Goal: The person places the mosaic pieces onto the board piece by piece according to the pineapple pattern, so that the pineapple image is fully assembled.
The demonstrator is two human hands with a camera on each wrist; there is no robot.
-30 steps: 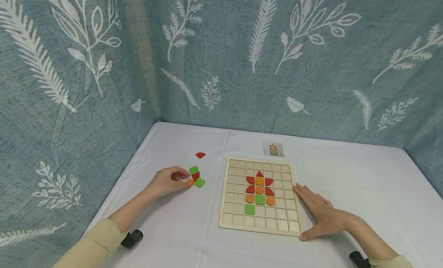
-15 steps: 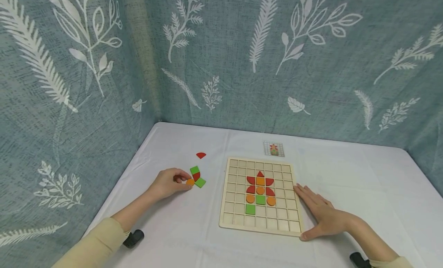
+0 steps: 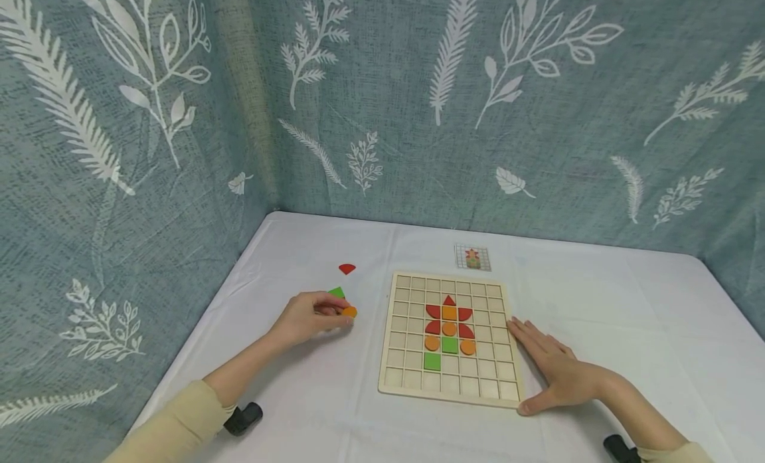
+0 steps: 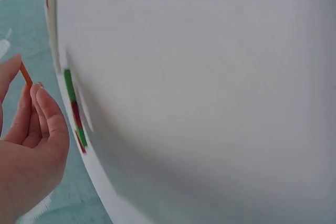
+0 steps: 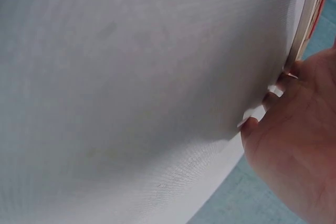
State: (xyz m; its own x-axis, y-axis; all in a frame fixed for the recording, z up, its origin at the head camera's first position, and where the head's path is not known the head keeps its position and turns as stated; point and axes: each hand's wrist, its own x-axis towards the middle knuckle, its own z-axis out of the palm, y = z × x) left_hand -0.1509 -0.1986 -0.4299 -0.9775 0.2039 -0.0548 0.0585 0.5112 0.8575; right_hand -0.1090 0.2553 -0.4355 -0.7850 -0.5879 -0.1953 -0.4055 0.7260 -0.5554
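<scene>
My left hand [image 3: 307, 319] pinches an orange disc [image 3: 349, 312] between thumb and fingers; the left wrist view shows the disc [image 4: 25, 74] edge-on, lifted off the table. Behind that hand a green square [image 3: 337, 292] is partly visible, and the other loose pieces there are mostly hidden. With straight fingers my right hand [image 3: 564, 375] rests along the right edge of a wooden grid board [image 3: 412, 380]. Red, orange and green pieces form a figure on the board, with an orange square [image 3: 449, 313] near its top and a green square [image 3: 432, 361] lowest.
Beyond the board lies a small pattern card [image 3: 473, 257] with a coloured figure on a grid. A red quarter-round piece [image 3: 346, 269] sits apart on the white tablecloth [image 3: 287, 250]. A patterned curtain [image 3: 382, 104] stands behind and at the left.
My left hand has picked up the orange disc and carried it a little to the right, now covering some loose pieces. The right hand and board stay put.
</scene>
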